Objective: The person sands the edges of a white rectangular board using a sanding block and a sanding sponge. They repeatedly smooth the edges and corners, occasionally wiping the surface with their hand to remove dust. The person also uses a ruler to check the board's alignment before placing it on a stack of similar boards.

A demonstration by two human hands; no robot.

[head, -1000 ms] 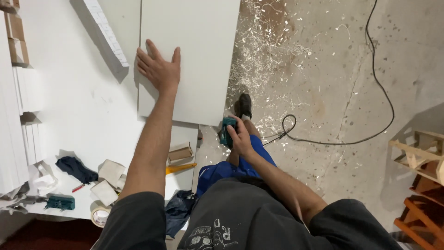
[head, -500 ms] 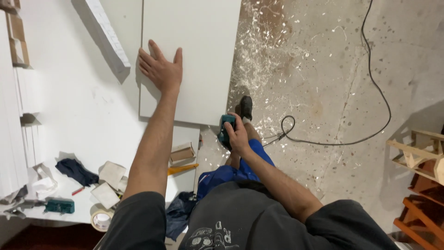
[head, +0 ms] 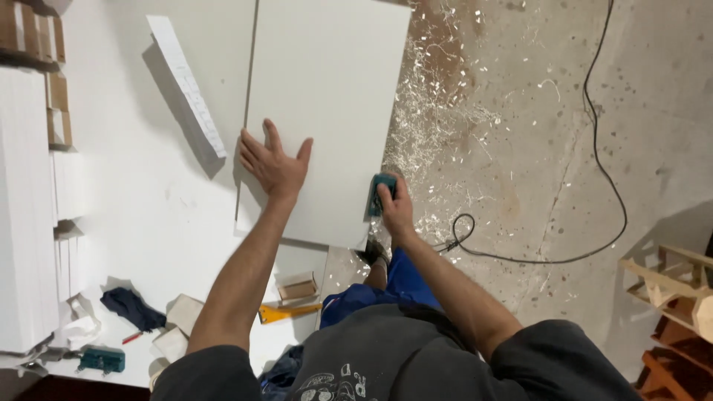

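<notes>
My left hand [head: 276,165] lies flat with spread fingers on a large white panel [head: 330,89] that rests on the white worktable [head: 148,208] and overhangs its right side. My right hand [head: 396,209] grips a small teal power tool [head: 380,193] held against the panel's right edge, near its lower corner. A black cord [head: 594,134] runs from the tool area across the concrete floor. My blue-trousered leg and dark shoe [head: 371,255] stand just below the tool.
A long white strip [head: 187,85] lies left of the panel. White boards [head: 30,208] are stacked at the table's left. A dark cloth [head: 132,308], small blocks, a cardboard box [head: 297,286], a yellow tool [head: 290,310] and a teal tool [head: 101,359] sit near me. Wood shavings [head: 438,111] cover the floor. A wooden frame [head: 672,289] stands at right.
My right hand has raised the teal tool from beside the panel's lower corner up along its right edge. My view shifted forward; the left hand stays pressed on the panel.
</notes>
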